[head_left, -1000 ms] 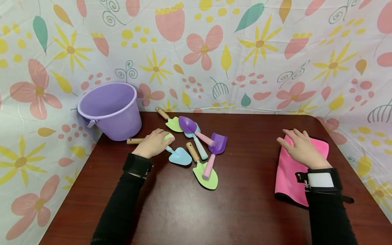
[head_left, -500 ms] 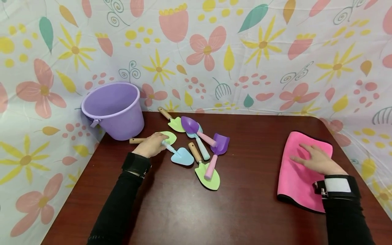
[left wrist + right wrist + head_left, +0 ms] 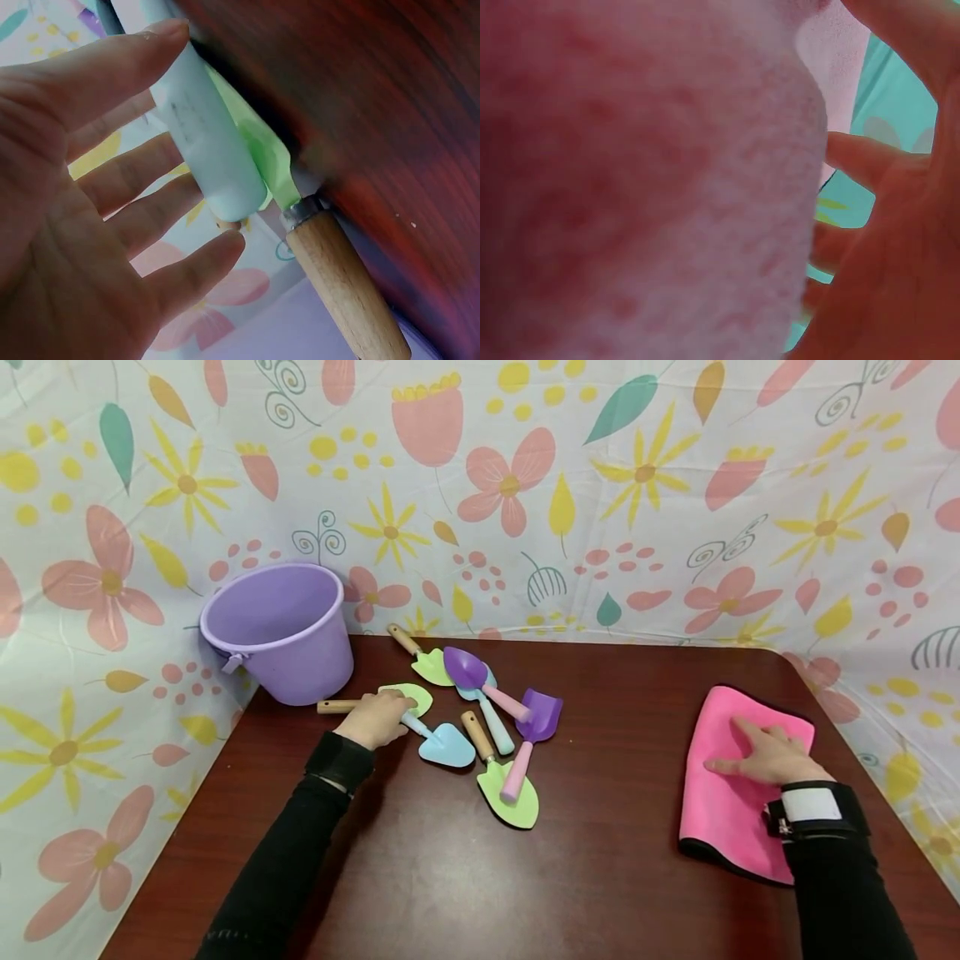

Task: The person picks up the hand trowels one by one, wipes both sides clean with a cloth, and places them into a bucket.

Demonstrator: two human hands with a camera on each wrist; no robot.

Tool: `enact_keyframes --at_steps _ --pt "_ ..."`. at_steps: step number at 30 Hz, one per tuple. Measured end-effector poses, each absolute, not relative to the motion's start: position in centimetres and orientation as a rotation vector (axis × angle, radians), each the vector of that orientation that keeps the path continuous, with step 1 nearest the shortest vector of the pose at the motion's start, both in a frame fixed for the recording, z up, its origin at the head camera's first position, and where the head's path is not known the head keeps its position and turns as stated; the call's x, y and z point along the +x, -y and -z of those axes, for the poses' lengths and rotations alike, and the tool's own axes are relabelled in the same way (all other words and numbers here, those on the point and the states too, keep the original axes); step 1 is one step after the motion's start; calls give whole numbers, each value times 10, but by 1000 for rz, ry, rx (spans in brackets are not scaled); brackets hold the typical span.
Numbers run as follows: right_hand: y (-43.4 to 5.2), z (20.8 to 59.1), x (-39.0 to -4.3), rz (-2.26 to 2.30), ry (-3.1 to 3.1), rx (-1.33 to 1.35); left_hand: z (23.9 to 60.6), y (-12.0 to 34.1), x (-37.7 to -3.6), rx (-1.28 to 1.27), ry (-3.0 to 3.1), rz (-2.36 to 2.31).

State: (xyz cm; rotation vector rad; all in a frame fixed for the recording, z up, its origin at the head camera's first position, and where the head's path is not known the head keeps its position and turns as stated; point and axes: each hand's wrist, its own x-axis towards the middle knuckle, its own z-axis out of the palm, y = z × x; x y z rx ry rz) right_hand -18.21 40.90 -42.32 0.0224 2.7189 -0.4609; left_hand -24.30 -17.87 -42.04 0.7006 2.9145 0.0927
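My left hand (image 3: 372,720) holds the handle of a small light-blue trowel (image 3: 447,746) between thumb and fingers. In the left wrist view the thumb lies over the pale handle (image 3: 202,135), with fingers passing behind it. Just beyond is a green trowel (image 3: 420,697), whose wooden handle (image 3: 337,277) points toward the bucket. On the right, my right hand (image 3: 772,756) rests on a folded pink cloth (image 3: 712,806) with black edging, thumb and index finger spread. A blurred bulge of the cloth (image 3: 690,195) fills most of the right wrist view and hides the fingertips.
A purple bucket (image 3: 315,660) stands at the back left, against the flowered backdrop (image 3: 510,568). Mid-table lie another green trowel (image 3: 517,802), a purple shovel (image 3: 542,714), a purple scoop (image 3: 465,668), a blue-handled tool (image 3: 495,727) and a green toothed tool (image 3: 431,668), partly overlapping.
My left hand has lowered from over the tools to the blue trowel's handle. My right hand has moved from the cloth's upper left part to its right part, then slightly back left.
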Motion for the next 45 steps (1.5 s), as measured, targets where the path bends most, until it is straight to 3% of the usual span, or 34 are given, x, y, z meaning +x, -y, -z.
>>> enact_keyframes --at_steps 18,45 --pt "-403 428 -190 550 -2714 -48 426 169 -242 750 -2950 37" --pt "-385 414 -195 543 -2798 -183 422 176 -235 582 -2899 -84"
